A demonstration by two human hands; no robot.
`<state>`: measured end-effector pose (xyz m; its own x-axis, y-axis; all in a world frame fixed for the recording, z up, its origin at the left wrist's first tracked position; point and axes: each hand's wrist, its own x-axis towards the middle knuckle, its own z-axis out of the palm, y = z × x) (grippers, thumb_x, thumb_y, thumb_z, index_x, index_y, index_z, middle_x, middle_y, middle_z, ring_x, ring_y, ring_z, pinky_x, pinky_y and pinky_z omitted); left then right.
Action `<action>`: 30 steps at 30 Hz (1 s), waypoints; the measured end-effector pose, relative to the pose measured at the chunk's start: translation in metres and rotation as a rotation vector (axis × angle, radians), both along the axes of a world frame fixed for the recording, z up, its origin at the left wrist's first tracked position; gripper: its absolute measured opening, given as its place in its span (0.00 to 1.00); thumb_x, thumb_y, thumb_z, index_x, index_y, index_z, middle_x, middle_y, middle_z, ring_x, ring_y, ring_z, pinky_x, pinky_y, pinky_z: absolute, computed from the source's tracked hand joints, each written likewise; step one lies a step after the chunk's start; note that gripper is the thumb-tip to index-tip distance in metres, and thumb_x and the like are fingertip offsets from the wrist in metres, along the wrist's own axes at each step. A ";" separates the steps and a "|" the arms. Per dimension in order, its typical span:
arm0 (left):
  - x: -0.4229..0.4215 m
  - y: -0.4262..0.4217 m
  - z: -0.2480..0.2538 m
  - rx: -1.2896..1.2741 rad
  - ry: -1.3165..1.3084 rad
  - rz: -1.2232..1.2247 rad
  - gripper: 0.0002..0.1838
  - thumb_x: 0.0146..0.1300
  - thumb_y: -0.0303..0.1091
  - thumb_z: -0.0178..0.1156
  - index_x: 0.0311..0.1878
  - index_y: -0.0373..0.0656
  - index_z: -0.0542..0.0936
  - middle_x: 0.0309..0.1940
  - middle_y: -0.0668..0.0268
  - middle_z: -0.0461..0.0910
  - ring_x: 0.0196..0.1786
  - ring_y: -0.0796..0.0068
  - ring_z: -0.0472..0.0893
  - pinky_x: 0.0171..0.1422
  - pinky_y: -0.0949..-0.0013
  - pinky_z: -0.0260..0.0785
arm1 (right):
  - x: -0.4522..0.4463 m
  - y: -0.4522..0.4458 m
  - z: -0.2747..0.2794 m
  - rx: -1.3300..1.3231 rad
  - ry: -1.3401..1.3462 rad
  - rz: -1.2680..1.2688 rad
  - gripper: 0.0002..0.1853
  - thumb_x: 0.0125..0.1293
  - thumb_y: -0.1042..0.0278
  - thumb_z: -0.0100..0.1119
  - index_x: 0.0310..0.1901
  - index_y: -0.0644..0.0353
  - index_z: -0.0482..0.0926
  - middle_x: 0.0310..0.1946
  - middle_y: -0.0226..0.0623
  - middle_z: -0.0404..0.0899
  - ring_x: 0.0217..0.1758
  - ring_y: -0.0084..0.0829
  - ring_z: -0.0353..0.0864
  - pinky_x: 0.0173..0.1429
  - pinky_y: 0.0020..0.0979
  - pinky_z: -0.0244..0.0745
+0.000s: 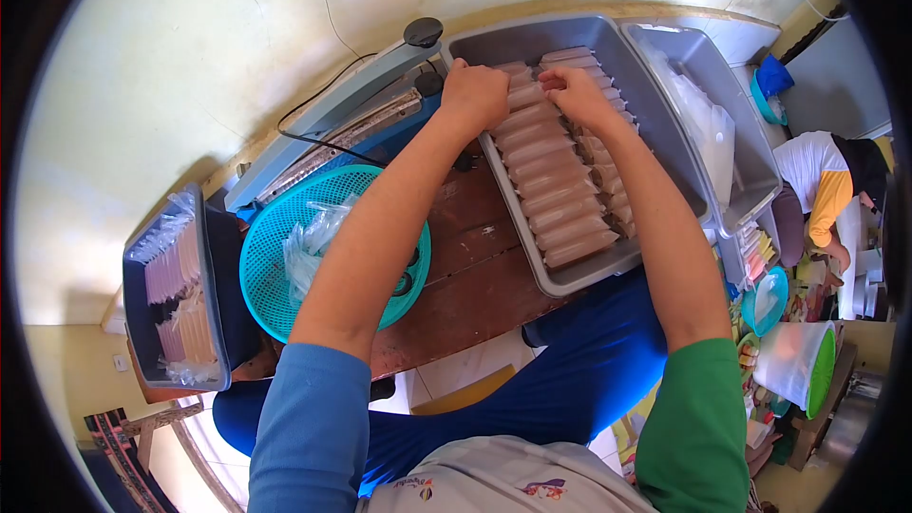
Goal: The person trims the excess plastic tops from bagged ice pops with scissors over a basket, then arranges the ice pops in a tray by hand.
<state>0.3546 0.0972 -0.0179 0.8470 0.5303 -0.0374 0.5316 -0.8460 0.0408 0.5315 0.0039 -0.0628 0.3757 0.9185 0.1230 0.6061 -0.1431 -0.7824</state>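
Left fingers [496,79] curled, right fingers [554,78] slightly parted, both at tubular packets [556,188].

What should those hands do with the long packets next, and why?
Probably nudge the packets at the far end gently into line. The left hand and right hand are both there, and nearer ones already lie side by side in the grey tray. I can't tell whether either hand grips one.
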 end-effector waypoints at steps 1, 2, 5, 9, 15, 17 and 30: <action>0.000 0.000 0.000 0.006 -0.001 -0.003 0.15 0.53 0.31 0.58 0.44 0.54 0.85 0.40 0.60 0.85 0.49 0.63 0.82 0.57 0.62 0.62 | 0.000 0.000 0.001 -0.013 -0.015 -0.006 0.16 0.55 0.75 0.55 0.46 0.67 0.83 0.38 0.48 0.85 0.43 0.39 0.84 0.51 0.34 0.76; 0.000 0.001 -0.001 0.012 -0.002 -0.004 0.16 0.53 0.31 0.58 0.45 0.54 0.85 0.40 0.60 0.85 0.49 0.63 0.82 0.57 0.62 0.62 | -0.001 0.000 0.002 -0.026 -0.029 -0.010 0.16 0.54 0.75 0.55 0.45 0.67 0.82 0.38 0.49 0.85 0.43 0.40 0.84 0.51 0.35 0.76; 0.001 0.001 -0.001 0.002 0.028 -0.005 0.16 0.53 0.30 0.57 0.45 0.55 0.85 0.40 0.60 0.85 0.49 0.63 0.82 0.58 0.62 0.61 | 0.002 0.000 -0.004 -0.033 -0.060 -0.006 0.17 0.54 0.76 0.53 0.45 0.67 0.82 0.38 0.51 0.84 0.44 0.42 0.84 0.52 0.36 0.76; -0.001 -0.001 0.005 -0.020 0.032 0.004 0.17 0.52 0.28 0.57 0.45 0.56 0.85 0.40 0.61 0.85 0.48 0.64 0.82 0.57 0.62 0.61 | -0.002 -0.001 0.001 -0.062 -0.072 -0.020 0.18 0.53 0.76 0.52 0.45 0.68 0.82 0.39 0.52 0.84 0.46 0.44 0.84 0.54 0.37 0.75; -0.002 0.000 0.003 -0.038 0.007 -0.022 0.17 0.52 0.29 0.56 0.44 0.60 0.86 0.38 0.62 0.85 0.46 0.64 0.82 0.57 0.62 0.60 | -0.003 -0.001 0.003 -0.116 -0.103 -0.029 0.18 0.52 0.77 0.52 0.45 0.67 0.83 0.41 0.56 0.83 0.48 0.46 0.84 0.56 0.38 0.74; -0.001 0.000 0.003 -0.022 0.049 -0.022 0.16 0.53 0.31 0.57 0.43 0.60 0.86 0.38 0.62 0.85 0.45 0.64 0.82 0.57 0.62 0.60 | -0.003 -0.001 0.005 -0.151 -0.091 -0.024 0.18 0.52 0.77 0.51 0.44 0.66 0.84 0.40 0.58 0.83 0.47 0.47 0.84 0.56 0.38 0.74; -0.001 0.004 -0.004 -0.012 -0.020 -0.024 0.16 0.52 0.33 0.59 0.44 0.62 0.86 0.38 0.62 0.85 0.47 0.64 0.82 0.58 0.62 0.60 | -0.007 -0.002 0.005 -0.187 -0.108 -0.036 0.19 0.51 0.77 0.51 0.44 0.63 0.85 0.38 0.59 0.83 0.46 0.48 0.84 0.55 0.37 0.74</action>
<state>0.3536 0.1008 -0.0223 0.8603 0.5092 -0.0262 0.5098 -0.8581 0.0614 0.5248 0.0019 -0.0575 0.4026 0.9153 -0.0072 0.6767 -0.3029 -0.6710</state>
